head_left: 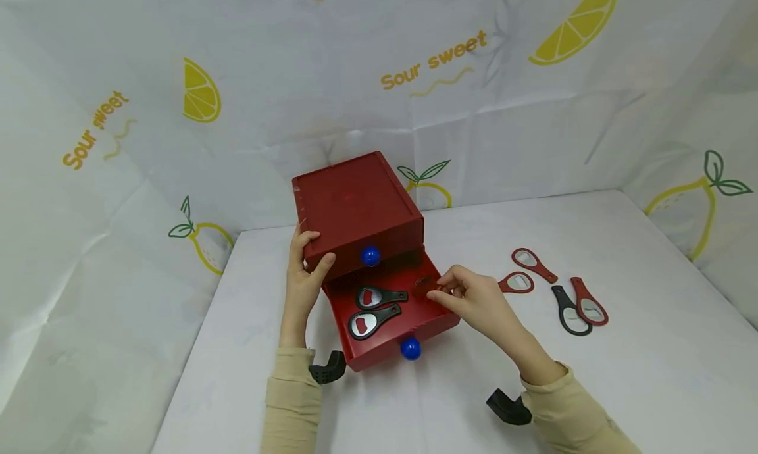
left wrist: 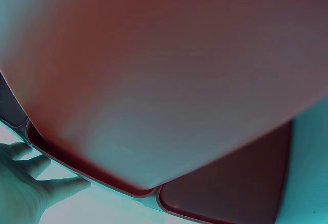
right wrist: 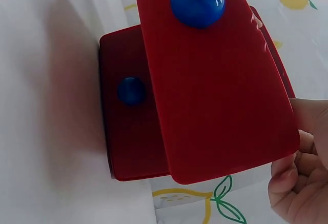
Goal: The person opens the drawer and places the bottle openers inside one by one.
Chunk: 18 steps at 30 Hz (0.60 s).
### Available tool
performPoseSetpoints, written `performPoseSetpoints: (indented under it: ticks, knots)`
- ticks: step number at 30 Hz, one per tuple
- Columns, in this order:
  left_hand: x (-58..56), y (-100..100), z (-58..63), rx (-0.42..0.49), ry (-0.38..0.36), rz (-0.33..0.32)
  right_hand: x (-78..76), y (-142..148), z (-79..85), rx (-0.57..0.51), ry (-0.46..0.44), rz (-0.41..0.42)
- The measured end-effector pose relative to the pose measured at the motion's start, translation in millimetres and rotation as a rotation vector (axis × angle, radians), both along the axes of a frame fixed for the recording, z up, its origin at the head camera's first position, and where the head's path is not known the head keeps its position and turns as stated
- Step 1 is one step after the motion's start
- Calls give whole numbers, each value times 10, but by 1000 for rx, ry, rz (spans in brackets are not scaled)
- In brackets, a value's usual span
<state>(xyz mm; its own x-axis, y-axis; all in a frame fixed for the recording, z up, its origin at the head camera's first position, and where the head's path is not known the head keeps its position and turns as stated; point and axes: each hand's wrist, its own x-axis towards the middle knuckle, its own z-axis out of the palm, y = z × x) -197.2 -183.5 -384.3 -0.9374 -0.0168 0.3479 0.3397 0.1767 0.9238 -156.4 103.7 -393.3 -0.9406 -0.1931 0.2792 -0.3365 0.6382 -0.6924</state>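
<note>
A red two-drawer box stands with its lower drawer pulled out. My left hand grips the box at its front left corner, thumb on the front face and a finger over the top. Two black bottle openers lie side by side in the lower drawer. Over that drawer's right side, my right hand pinches a red bottle opener, dim against the red plastic. In the right wrist view, the curled fingers are at the drawer's side edge.
Three red bottle openers and a black bottle opener lie on the white table to the right; one red opener is partly behind my right hand. Each drawer has a blue knob. A lemon-printed white cloth hangs behind.
</note>
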Motion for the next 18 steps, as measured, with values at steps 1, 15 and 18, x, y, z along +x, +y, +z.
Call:
performPoseSetpoints:
  ticks: [1, 15, 18]
  knots:
    - [-1, 0, 0, 1, -1, 0, -8, -10, 11, 15, -3, 2]
    - [2, -6, -6, 0, -2, 3, -108, -164, 93, 320, 8, 31]
    - [0, -3, 3, 2, 0, 3, -109, -165, 89, 330, 20, 27]
